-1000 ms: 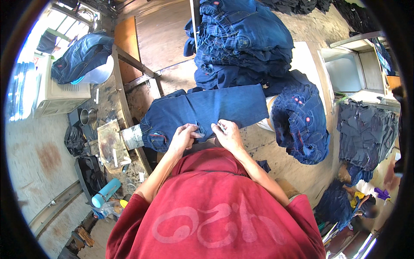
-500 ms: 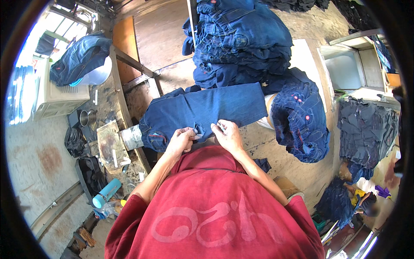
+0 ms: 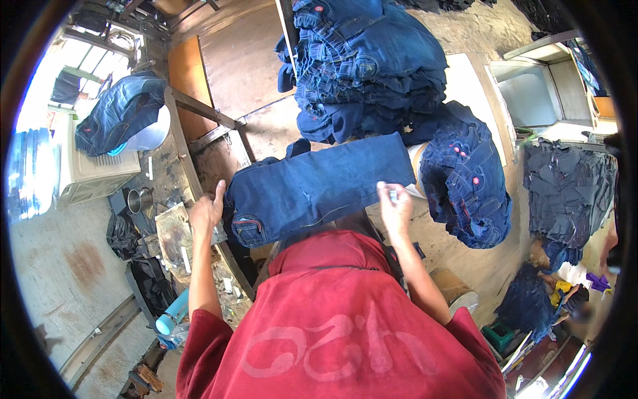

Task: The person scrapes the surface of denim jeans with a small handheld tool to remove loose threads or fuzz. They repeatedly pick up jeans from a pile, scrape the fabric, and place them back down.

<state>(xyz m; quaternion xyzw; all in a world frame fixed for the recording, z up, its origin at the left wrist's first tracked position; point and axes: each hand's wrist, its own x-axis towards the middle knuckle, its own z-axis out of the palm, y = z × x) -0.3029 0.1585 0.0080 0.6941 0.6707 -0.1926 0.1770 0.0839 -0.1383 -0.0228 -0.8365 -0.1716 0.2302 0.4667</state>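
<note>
- Blue denim jeans (image 3: 319,183) lie crosswise before the torso (image 3: 345,312); likely soft, moderately heavy, grippy; best held at waist end (image 3: 250,229) and hem (image 3: 405,161).
- Right hand (image 3: 397,207), near hem: fingers curled round a small pale piece (image 3: 393,195).
- Left hand (image 3: 207,211), by waist end: thumb raised, finger grip unclear.
- Beyond: denim pile (image 3: 372,66).
</note>
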